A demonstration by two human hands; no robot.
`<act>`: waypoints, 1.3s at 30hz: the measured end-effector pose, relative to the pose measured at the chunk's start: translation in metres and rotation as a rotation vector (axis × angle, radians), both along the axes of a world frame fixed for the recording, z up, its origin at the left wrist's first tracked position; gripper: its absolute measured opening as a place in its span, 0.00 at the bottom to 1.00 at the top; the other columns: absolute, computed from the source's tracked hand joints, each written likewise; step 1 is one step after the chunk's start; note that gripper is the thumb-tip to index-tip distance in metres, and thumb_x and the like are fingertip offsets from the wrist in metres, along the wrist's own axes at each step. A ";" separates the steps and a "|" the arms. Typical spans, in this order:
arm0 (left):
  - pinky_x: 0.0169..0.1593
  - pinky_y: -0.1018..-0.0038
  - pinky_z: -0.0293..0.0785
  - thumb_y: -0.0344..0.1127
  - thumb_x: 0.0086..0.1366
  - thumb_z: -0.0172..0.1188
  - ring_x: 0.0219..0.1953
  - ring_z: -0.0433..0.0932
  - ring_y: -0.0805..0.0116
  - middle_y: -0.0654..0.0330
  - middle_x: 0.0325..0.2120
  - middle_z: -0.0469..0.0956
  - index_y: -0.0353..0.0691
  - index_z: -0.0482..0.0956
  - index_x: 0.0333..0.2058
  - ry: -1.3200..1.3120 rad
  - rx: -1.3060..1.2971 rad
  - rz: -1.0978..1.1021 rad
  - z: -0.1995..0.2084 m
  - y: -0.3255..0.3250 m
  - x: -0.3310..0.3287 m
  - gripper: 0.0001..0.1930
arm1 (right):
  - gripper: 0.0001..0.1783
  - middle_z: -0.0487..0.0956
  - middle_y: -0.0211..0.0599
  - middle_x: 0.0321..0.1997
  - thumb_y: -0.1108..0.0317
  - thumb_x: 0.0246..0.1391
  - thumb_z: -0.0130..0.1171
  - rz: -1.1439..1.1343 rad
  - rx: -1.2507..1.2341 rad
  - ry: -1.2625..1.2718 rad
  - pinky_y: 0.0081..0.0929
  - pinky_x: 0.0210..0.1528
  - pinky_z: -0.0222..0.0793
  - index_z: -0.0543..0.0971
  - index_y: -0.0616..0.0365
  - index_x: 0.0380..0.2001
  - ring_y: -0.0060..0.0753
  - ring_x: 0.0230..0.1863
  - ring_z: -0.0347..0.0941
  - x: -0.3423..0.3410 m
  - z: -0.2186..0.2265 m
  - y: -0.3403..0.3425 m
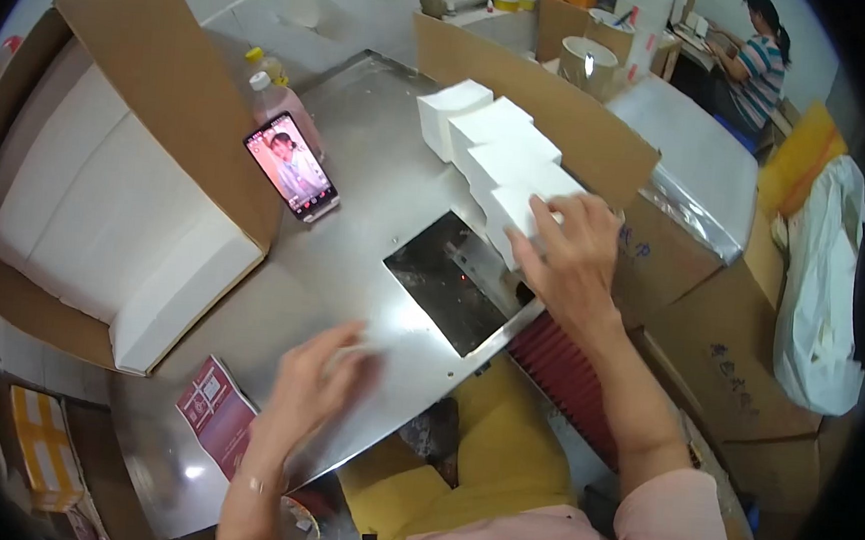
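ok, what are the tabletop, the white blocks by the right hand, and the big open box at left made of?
Tabletop: metal, likely stainless steel; smooth grey with bright glare.
White blocks: perhaps paper or foam; matte, soft-edged, and the look doesn't settle it.
Open box: cardboard, going by the matte brown, stiff, folded-out flap.

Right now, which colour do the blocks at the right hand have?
The blocks are plain white, best seen in the head view.

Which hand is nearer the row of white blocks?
Right: the right hand is at the near end of the white blocks, touching or just above them; the left hand is farther off, over the metal table.
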State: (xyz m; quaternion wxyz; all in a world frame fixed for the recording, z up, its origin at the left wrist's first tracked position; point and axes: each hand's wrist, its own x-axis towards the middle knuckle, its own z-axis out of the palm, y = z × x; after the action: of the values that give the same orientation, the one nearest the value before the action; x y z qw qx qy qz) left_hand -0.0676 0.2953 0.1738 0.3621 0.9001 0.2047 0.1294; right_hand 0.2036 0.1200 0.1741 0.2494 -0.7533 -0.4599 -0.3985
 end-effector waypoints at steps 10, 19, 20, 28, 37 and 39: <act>0.69 0.42 0.46 0.43 0.76 0.44 0.74 0.48 0.48 0.54 0.72 0.55 0.44 0.59 0.70 0.377 0.413 0.892 -0.068 0.008 -0.162 0.26 | 0.10 0.76 0.41 0.26 0.67 0.53 0.61 0.089 0.069 0.207 0.44 0.42 0.67 0.83 0.62 0.22 0.45 0.37 0.73 0.025 -0.022 0.013; 0.54 0.56 0.63 0.29 0.67 0.56 0.46 0.70 0.49 0.52 0.37 0.74 0.38 0.74 0.40 0.110 0.503 0.748 -0.069 0.019 -0.183 0.04 | 0.09 0.79 0.44 0.31 0.68 0.52 0.61 0.106 0.008 0.310 0.44 0.45 0.67 0.85 0.62 0.30 0.46 0.41 0.74 0.022 -0.021 0.002; 0.52 0.56 0.65 0.29 0.66 0.56 0.45 0.71 0.48 0.52 0.35 0.75 0.38 0.74 0.38 0.134 0.579 0.766 -0.070 0.018 -0.182 0.04 | 0.09 0.79 0.44 0.34 0.70 0.51 0.61 0.093 0.002 0.286 0.44 0.46 0.67 0.85 0.62 0.34 0.46 0.41 0.73 0.022 -0.022 0.001; 0.47 0.60 0.74 0.23 0.55 0.64 0.44 0.74 0.45 0.45 0.40 0.75 0.32 0.77 0.38 -0.271 0.362 0.070 -0.077 -0.079 -0.020 0.11 | 0.22 0.77 0.47 0.53 0.78 0.45 0.59 0.289 0.044 0.058 0.55 0.61 0.63 0.80 0.62 0.47 0.53 0.52 0.75 -0.037 -0.031 0.011; 0.60 0.46 0.58 0.50 0.45 0.71 0.67 0.60 0.40 0.37 0.67 0.58 0.36 0.70 0.59 -0.073 0.584 0.360 -0.068 -0.080 -0.010 0.43 | 0.15 0.76 0.44 0.34 0.67 0.45 0.60 0.522 -0.767 0.183 0.71 0.67 0.49 0.78 0.62 0.38 0.44 0.42 0.76 -0.143 -0.049 0.066; 0.66 0.38 0.50 0.47 0.49 0.69 0.69 0.57 0.39 0.41 0.66 0.60 0.46 0.72 0.60 -0.163 0.548 0.489 -0.077 -0.072 -0.006 0.37 | 0.10 0.76 0.40 0.30 0.67 0.46 0.58 0.510 -0.508 0.009 0.69 0.66 0.51 0.78 0.57 0.34 0.39 0.41 0.77 -0.151 -0.080 0.079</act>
State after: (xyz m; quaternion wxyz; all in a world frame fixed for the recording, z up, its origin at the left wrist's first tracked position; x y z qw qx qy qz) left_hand -0.0736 0.2232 0.0966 0.0813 0.8750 0.3416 0.3334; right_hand 0.0526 0.1986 0.0938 0.1479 -0.6540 -0.7164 -0.1930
